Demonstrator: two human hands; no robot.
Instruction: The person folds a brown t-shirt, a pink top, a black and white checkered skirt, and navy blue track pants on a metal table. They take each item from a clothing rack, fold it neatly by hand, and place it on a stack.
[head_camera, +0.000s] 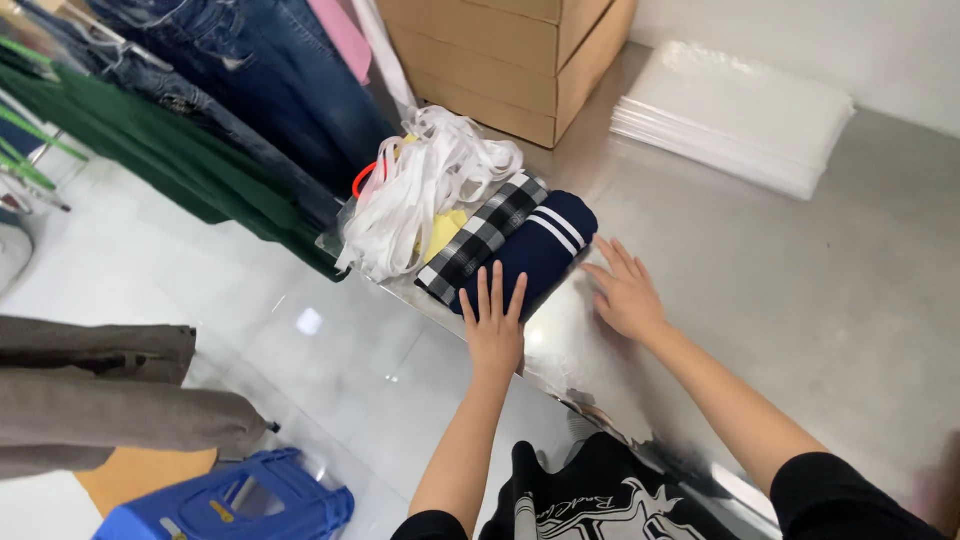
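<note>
Left hand (495, 325) flat, fingers (484, 290) spread, right hand (627, 292) palm down, both arms outstretched

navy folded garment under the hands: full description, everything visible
The navy garment is a folded, soft knit-looking bundle, dark blue with two white stripes near its far end. It lies flat at the metal table's near edge, against a folded black-and-white checked garment on its left. The left hand presses flat on its near end; the right hand rests on the table beside it.

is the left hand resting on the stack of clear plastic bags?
No, the left hand lies flat on the folded navy garment; the clear bags sit apart.
</note>
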